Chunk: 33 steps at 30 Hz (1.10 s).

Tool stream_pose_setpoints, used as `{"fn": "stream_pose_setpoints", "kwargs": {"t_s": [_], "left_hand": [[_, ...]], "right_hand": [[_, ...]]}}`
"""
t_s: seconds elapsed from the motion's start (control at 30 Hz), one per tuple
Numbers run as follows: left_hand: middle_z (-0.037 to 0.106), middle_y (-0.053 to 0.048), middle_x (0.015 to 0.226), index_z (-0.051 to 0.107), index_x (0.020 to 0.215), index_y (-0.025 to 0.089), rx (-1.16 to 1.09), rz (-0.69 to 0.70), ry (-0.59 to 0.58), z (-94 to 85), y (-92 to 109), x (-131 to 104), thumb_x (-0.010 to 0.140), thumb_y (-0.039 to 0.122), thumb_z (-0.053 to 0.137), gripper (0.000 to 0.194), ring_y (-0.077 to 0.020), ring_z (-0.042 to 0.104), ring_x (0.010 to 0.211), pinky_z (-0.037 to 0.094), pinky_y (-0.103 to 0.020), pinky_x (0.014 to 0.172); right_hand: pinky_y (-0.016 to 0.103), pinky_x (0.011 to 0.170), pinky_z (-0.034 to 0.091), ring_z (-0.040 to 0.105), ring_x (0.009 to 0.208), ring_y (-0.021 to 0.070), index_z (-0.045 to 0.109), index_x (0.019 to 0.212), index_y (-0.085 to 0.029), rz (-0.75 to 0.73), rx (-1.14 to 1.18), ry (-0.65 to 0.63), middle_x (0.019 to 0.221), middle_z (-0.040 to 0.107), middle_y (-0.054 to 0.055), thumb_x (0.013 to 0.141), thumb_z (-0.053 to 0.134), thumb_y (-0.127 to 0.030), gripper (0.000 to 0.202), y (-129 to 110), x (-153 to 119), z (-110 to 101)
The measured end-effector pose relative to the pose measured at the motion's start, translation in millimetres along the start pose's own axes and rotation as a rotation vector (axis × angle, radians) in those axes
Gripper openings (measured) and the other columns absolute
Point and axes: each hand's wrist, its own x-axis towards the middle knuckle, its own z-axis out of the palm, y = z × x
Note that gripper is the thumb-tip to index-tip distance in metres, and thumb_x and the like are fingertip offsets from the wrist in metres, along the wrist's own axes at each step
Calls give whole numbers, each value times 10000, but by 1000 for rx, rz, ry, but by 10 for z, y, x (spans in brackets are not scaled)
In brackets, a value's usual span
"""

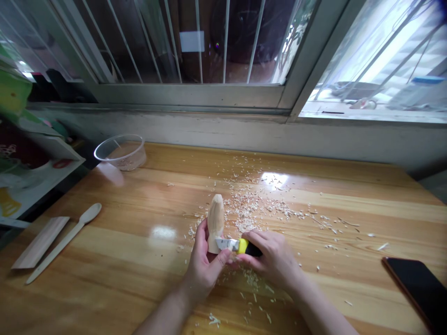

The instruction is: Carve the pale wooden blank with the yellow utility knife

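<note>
I grip the carved wood (216,216) in my left hand (202,274), the knife (242,246) in my right hand (275,256), apparently mid-shaving (another stroke would want steadiness).

The worktop (139,251) has honey-brown wood grain; the knife handle (243,246) is yellow and black; the right phone (419,288), black.

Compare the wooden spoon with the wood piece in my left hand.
The wooden spoon is long and slender; the wood piece is shorter and thicker. The wooden spoon lies on the table, while the wood piece is in your left hand. Both are pale wood.
</note>
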Motion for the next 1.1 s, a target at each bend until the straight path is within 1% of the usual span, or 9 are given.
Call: {"fn": "stream_pose_setpoints", "kwargs": {"t_s": [0.1,0.2,0.43,0.63,0.73,0.83,0.9,1.0,1.1], "left_hand": [[551,-68,1008,344,1282,224,51,27,7,-26,5,-13,788,301,645,584,-210,584,858,543,-253,651],[545,-74,1025,343,1289,227,75,29,3,-39,-4,-12,801,308,632,573,-212,577,866,543,-258,653],[499,-102,1167,319,1270,241,82,4,-14,-28,-33,8,809,370,614,561,-212,597,878,577,-267,595],[527,-84,1079,327,1248,232,55,-18,-17,-8,4,17,810,401,603,545,-216,609,848,578,-258,526],[496,-91,1160,280,1300,245,49,-3,-37,-20,-17,8,814,377,607,601,-195,602,855,577,-275,617],[519,-75,1104,209,1369,223,110,26,-55,-73,-84,0,825,345,602,681,-191,569,927,520,-304,825],[520,-78,1087,166,1397,204,151,16,-94,-113,-126,3,846,348,573,700,-201,544,985,479,-312,888],[481,-106,1183,142,1410,198,191,18,-113,-136,-141,14,864,372,541,698,-214,512,1052,464,-308,905],[529,-109,1121,161,1399,180,209,25,-108,-108,-114,25,877,392,513,665,-187,569,887,512,-284,762]], "right_hand": [[251,527,338,551,565,140,613,828,-193,-14,19,-53,666,622,16,865,366,-651,521,-17,10,-9],[252,525,333,545,555,136,617,824,-196,-18,4,-45,660,621,13,864,361,-655,527,-18,7,-8],[248,517,299,520,528,127,607,788,-190,-35,-71,81,647,612,7,857,336,-674,558,-14,-9,38],[248,531,295,512,542,130,598,778,-181,-40,-103,158,649,609,12,856,380,-651,523,-43,6,37],[245,528,306,514,544,130,596,791,-178,-28,-35,108,648,603,12,865,369,-646,525,-31,1,30],[244,529,317,530,552,131,600,824,-186,-44,22,5,660,609,7,868,381,-636,502,-9,-6,22],[246,530,320,539,558,136,602,831,-193,-38,19,-29,664,612,7,862,390,-641,497,-3,-4,22],[249,522,316,533,546,139,597,798,-193,-10,-10,-7,652,609,9,855,376,-659,518,-8,2,36],[249,524,314,536,549,140,596,793,-192,3,-32,37,669,620,12,855,384,-653,511,-16,-5,56]]}}
